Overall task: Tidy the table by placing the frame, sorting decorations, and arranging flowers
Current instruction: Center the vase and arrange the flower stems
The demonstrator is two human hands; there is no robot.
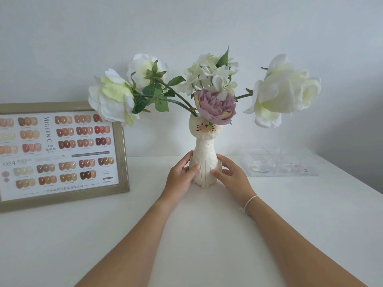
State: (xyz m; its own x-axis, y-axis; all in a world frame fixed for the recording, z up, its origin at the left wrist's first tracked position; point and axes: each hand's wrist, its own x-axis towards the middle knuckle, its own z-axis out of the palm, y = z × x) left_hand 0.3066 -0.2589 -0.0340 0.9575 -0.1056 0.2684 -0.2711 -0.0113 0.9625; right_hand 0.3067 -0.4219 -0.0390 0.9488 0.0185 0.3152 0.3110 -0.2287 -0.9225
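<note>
A cream cat-shaped vase [204, 150] stands upright on the white table [186, 235] near the wall. It holds white roses [284, 90], a white hydrangea [209, 73] and a mauve peony [215, 108]. My left hand [182, 175] grips the left side of the vase's base. My right hand [230, 175] grips the right side. A gold picture frame [121, 154] with a nail-colour chart leans against the wall at the left. A clear compartment box [281, 162] with small decorations sits at the right.
A white wall runs behind the table. The table's right edge slants away at the far right. Open tabletop lies in front of the vase around my forearms.
</note>
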